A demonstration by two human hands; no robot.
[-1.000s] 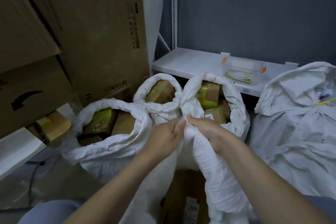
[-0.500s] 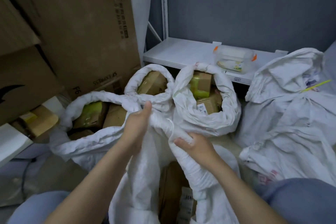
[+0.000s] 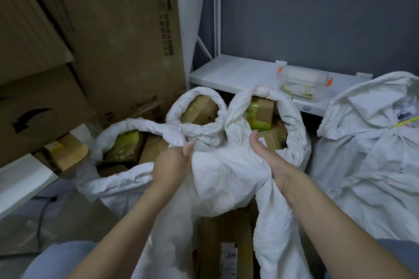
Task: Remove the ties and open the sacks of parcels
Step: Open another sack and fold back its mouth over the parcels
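Note:
A white woven sack [image 3: 224, 176] stands right in front of me, its mouth open over a brown parcel [image 3: 226, 247] inside. My left hand [image 3: 172, 165] grips the bunched rim on the left, and my right hand [image 3: 267, 156] grips it on the right. Behind stand three opened sacks with rolled-down rims: a left one [image 3: 118, 179], a middle one [image 3: 199, 97] and a right one [image 3: 294, 129], all showing cardboard parcels. At the far right a closed sack [image 3: 371, 156] carries a yellow tie [image 3: 405, 121].
Big cardboard boxes [image 3: 118, 36] lean at the left and back. A low white shelf [image 3: 235, 72] holds a clear lidded container [image 3: 303, 85]. Another white shelf edge [image 3: 20, 179] juts in at the left, with a small parcel [image 3: 65, 152] beside it. A cable [image 3: 44, 208] lies on the floor.
Both hands were together on the twisted sack neck; they have since drawn apart sideways, spreading the near sack's fabric wide between them. The camera view shifted slightly.

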